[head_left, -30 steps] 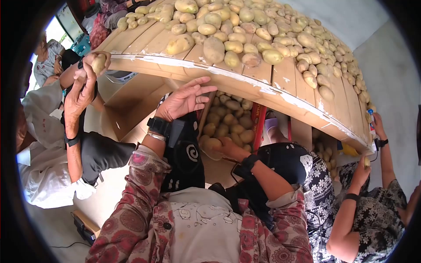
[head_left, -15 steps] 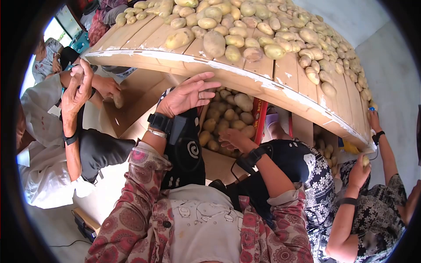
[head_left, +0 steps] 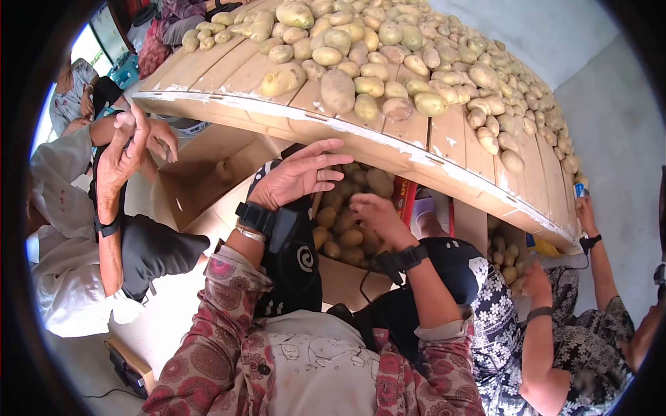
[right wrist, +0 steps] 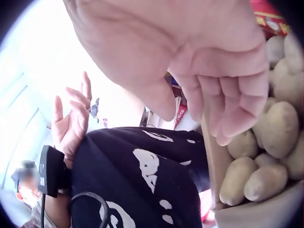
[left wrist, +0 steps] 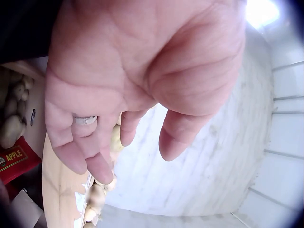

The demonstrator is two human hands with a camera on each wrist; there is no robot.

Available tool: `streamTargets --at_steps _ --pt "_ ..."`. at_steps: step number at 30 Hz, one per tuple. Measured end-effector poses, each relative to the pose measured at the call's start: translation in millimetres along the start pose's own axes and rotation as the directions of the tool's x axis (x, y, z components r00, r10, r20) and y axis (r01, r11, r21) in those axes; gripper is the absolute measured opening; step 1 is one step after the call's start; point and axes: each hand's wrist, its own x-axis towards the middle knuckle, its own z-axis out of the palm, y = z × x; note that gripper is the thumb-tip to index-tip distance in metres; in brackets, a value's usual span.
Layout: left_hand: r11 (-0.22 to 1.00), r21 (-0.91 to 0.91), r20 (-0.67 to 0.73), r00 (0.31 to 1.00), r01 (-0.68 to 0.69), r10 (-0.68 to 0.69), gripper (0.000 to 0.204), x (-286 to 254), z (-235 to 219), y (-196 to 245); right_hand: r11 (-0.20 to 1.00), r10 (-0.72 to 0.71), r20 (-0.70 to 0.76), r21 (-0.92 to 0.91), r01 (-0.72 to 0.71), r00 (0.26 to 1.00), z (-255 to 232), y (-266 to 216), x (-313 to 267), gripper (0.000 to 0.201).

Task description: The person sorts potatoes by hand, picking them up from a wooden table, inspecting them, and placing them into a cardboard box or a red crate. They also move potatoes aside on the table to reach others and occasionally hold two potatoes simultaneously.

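Note:
My left hand (head_left: pixel 298 175) hangs before the table's front edge, fingers loosely extended, a ring on one of them. Nothing is in its palm in the left wrist view. Over a cardboard box (right wrist: pixel 213 166) of potatoes (head_left: pixel 350 238) is my right hand (head_left: pixel 381 218), its fingers relaxed and slightly bent. The right wrist view shows that palm holding nothing, with potatoes (right wrist: pixel 281 128) just beyond the fingers. A large heap of potatoes (head_left: pixel 338 90) covers much of the slatted wooden table (head_left: pixel 229 69) ahead.
Another person's hand (head_left: pixel 121 152) is raised at the left, beside an open cardboard box (head_left: pixel 201 184). At the right, a person in a floral top (head_left: pixel 583 347) sits close to the table. More potatoes (head_left: pixel 510 256) lie in a container below the table.
My right hand has let go of a potato in the box and risen toward the table edge. The person at the left has lowered a potato into their box and let go of it.

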Motion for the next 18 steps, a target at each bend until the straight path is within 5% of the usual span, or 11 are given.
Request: streamTargets --at_steps 3,9,12,14,18 --pt "1.0 -0.012 -0.024 1.0 0.012 -0.012 0.047 3 -1 5 0.98 -0.198 -0.209 -0.024 0.197 0.958 -1 -33 -1 0.025" --pt "1.0 -0.029 -0.044 0.999 0.008 -0.009 0.041 5 -1 3 0.893 -0.449 -0.358 -0.183 0.411 0.819 -31 -84 17 0.027" --pt "0.998 -0.069 -0.02 1.0 -0.004 0.003 0.031 5 -7 -3 0.857 -0.507 -0.427 -0.339 0.387 0.748 -49 -121 41 0.028" --pt "0.987 -0.155 0.048 0.998 -0.04 0.047 0.016 6 -14 -2 0.732 -0.666 -0.431 -0.534 0.422 0.609 -64 -138 72 0.026" --pt "0.987 -0.148 -0.065 0.997 -0.062 0.053 0.01 7 -9 -2 0.705 -0.681 -0.458 -0.622 0.343 0.571 -78 -155 113 0.032"
